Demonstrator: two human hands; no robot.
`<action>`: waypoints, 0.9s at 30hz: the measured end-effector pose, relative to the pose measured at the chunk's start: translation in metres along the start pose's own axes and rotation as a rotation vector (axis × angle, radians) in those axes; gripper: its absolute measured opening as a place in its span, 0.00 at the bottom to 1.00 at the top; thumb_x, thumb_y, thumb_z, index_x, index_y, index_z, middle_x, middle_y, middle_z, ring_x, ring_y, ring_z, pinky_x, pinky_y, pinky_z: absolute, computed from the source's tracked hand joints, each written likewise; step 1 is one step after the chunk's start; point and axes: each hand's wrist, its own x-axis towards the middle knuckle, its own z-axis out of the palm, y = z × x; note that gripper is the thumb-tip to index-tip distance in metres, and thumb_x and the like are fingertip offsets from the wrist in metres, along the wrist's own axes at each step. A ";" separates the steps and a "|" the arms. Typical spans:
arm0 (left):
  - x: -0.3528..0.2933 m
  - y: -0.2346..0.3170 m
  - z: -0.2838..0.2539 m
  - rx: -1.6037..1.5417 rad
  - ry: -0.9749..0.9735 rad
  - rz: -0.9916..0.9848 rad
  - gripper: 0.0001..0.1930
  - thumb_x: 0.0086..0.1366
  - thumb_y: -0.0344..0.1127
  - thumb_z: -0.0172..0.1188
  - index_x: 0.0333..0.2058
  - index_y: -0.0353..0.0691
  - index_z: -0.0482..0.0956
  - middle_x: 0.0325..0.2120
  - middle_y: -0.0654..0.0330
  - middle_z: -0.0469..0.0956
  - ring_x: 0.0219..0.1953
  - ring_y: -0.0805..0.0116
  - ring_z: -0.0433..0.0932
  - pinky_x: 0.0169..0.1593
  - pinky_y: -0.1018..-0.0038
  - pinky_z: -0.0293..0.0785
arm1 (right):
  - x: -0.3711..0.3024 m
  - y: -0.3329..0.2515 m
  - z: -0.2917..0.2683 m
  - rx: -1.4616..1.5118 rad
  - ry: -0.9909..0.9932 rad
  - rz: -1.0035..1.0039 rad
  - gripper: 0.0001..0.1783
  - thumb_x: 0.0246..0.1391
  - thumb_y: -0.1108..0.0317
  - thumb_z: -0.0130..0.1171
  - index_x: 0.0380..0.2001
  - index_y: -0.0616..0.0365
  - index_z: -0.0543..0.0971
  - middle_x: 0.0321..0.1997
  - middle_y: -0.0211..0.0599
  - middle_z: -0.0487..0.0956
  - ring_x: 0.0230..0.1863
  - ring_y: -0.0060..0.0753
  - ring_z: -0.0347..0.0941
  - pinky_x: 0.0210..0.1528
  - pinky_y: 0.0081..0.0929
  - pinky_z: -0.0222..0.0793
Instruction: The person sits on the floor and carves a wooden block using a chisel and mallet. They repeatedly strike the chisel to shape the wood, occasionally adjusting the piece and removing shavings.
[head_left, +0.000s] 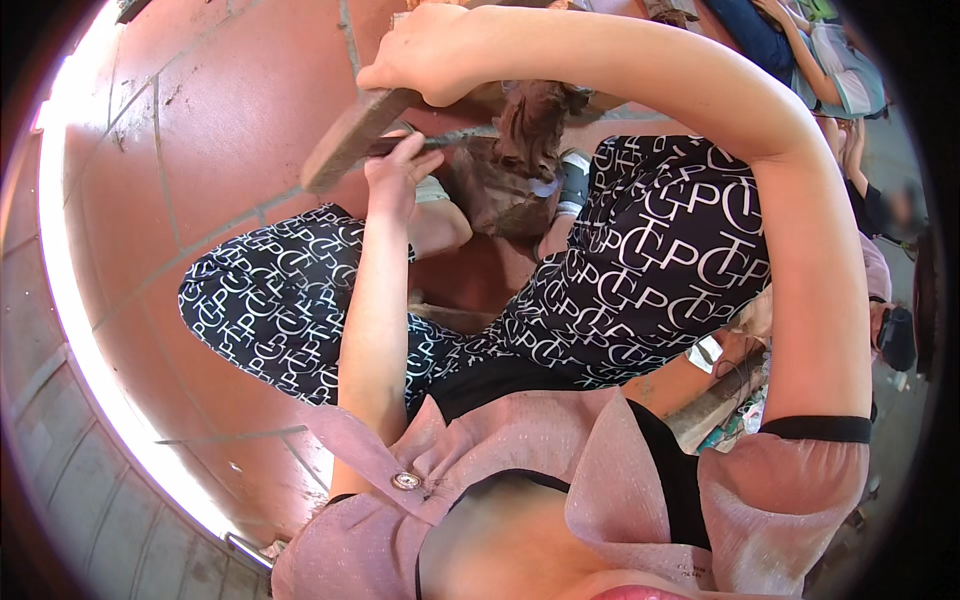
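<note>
My right hand (425,60), at the top of the view, is closed round one end of a flat brown wooden bar (345,145). The bar slants down and left, over my left hand (393,175). A thin dark chisel-like tool (383,147) lies in the fingers of that left hand, its thumb and some fingertips partly raised. The tool points right, toward a rough dark brown carved wood piece (500,195) between my feet. Where its tip ends, and whether it touches the wood, I cannot tell.
My legs in black patterned trousers (660,250) frame the wood piece. Reddish floor tiles (230,110) stretch left to a bright edge strip. Other people sit at the upper right, one in a light shirt (845,70). Small items (735,415) lie beside my right hip.
</note>
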 end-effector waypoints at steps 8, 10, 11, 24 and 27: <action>-0.009 0.024 0.012 0.110 0.009 0.036 0.12 0.60 0.24 0.64 0.41 0.32 0.73 0.36 0.50 0.79 0.33 0.56 0.83 0.35 0.65 0.86 | -0.028 -0.007 -0.018 0.166 0.111 0.037 0.20 0.47 0.63 0.61 0.44 0.57 0.75 0.37 0.49 0.82 0.42 0.50 0.81 0.44 0.46 0.75; -0.016 0.022 0.011 0.150 0.021 0.055 0.12 0.59 0.23 0.66 0.40 0.33 0.73 0.35 0.52 0.78 0.32 0.58 0.83 0.34 0.66 0.86 | -0.034 -0.012 -0.027 0.248 0.143 0.057 0.23 0.47 0.65 0.61 0.49 0.58 0.74 0.37 0.52 0.82 0.43 0.52 0.80 0.45 0.46 0.74; -0.018 0.020 0.010 0.159 0.019 0.069 0.13 0.59 0.23 0.66 0.40 0.34 0.73 0.35 0.53 0.78 0.32 0.59 0.83 0.34 0.66 0.86 | -0.037 -0.015 -0.032 0.289 0.158 0.069 0.25 0.47 0.66 0.61 0.51 0.58 0.73 0.38 0.53 0.82 0.44 0.53 0.80 0.46 0.47 0.74; -0.034 -0.005 0.020 0.350 0.012 0.422 0.12 0.54 0.23 0.71 0.34 0.39 0.76 0.29 0.66 0.76 0.29 0.78 0.77 0.34 0.78 0.80 | -0.064 -0.022 -0.034 0.785 0.439 0.127 0.26 0.43 0.72 0.60 0.50 0.62 0.71 0.33 0.57 0.81 0.39 0.60 0.79 0.41 0.47 0.74; -0.033 -0.018 0.019 0.347 0.015 0.457 0.12 0.55 0.24 0.71 0.34 0.39 0.76 0.29 0.66 0.76 0.29 0.78 0.77 0.33 0.78 0.81 | -0.066 -0.019 -0.021 0.555 0.473 0.019 0.22 0.42 0.69 0.63 0.43 0.60 0.71 0.30 0.51 0.80 0.36 0.56 0.80 0.38 0.47 0.74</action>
